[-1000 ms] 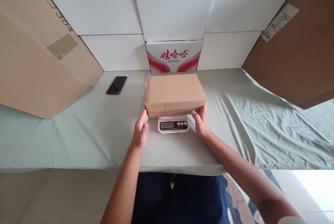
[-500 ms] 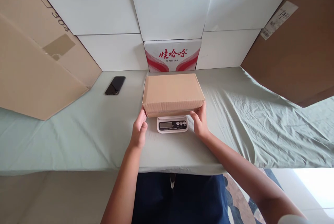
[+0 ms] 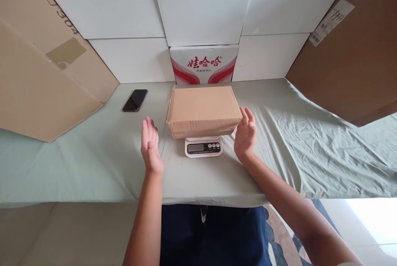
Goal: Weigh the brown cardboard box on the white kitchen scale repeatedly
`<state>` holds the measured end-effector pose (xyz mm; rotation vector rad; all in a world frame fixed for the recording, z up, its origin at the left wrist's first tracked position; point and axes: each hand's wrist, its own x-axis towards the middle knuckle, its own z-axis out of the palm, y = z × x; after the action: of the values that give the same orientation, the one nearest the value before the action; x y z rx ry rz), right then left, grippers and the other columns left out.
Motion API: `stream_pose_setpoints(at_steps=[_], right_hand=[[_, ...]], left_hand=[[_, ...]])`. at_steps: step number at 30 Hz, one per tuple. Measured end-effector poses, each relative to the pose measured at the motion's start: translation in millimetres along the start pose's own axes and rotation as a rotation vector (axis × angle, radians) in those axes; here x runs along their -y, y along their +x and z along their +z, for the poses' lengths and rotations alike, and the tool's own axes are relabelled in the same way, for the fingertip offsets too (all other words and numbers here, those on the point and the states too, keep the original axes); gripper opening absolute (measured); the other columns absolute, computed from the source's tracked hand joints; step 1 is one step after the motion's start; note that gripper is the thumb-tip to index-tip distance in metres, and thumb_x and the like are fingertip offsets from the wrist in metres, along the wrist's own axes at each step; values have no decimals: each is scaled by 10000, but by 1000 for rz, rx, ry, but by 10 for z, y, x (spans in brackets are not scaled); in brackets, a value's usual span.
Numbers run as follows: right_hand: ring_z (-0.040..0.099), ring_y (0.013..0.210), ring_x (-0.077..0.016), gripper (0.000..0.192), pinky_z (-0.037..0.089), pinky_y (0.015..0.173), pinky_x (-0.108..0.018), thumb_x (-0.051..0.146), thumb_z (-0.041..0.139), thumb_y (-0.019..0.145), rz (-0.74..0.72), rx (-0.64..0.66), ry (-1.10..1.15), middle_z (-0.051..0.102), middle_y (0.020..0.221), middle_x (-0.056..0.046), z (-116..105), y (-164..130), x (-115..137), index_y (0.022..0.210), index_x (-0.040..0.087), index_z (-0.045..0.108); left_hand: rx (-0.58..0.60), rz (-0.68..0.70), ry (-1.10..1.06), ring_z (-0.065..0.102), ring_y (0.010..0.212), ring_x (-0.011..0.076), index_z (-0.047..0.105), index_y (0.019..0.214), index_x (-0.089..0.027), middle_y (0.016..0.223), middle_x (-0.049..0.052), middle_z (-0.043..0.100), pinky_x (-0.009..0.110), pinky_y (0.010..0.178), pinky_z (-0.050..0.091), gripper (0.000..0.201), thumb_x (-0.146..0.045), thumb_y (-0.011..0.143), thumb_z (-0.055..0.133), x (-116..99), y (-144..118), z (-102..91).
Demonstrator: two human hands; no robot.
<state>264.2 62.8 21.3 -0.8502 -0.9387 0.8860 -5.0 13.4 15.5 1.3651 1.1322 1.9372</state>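
Resting on top of a compact white plastic digital scale (image 3: 204, 148), a closed, rectangular brown cardboard box (image 3: 204, 106) occupied the middle of the worktop (image 3: 198, 179), which was covered with pale green cloth. The box overhung the scale on the left and right; the dark control panel, with grey display and three round buttons, projected from beneath its front edge. Both hands were unclenched and gripped nothing. The left hand (image 3: 151, 146), fingers extended, was positioned apart from the left side of the box. The right hand (image 3: 245, 135), fingers slightly curved, was located just beside the right front corner; contact there could not be determined. A black rectangular smartphone (image 3: 135, 100) lay flat to the left. A white carton with red lettering (image 3: 204, 64) stood behind the box.
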Motion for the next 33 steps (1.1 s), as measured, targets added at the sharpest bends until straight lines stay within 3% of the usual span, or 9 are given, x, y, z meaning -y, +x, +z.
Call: stream_pose_setpoints(at_steps=[13,22,28,33], right_hand=[[572,1327,-240,499,379,1172,-568,618,388,879,240,-127,64,614,1374,-42,-142,218,-362,1277,344,514],[612,1229,-238,452,452,1110,-521,615,445,857,232,-129,69,656,1237,-34,-104,233,-330,1177,319,564],[609,1223,-226,438,482,1068,-496,610,388,891,167,-83,9,626,1258,-33,-173,259,-438,1195,332,538],[612,1199,-226,423,479,1068,-480,604,418,873,188,-126,30,622,1233,-37,-151,257,-415,1152,318,556]], left_hand=[[59,-116,-99,275,1552,248,453,1507,-343,1662,41,341,435,1267,240,681,-702,932,393,123,-22,21],[78,-119,-79,263,1555,253,432,1521,-330,1670,50,321,426,1262,257,707,-714,929,383,147,-19,12],[85,-114,-79,262,1555,255,437,1519,-330,1665,48,333,433,1268,246,684,-693,940,386,142,-27,21],[81,-116,-77,276,1550,252,432,1526,-307,1660,51,344,416,1277,227,675,-661,952,404,148,-30,17]])
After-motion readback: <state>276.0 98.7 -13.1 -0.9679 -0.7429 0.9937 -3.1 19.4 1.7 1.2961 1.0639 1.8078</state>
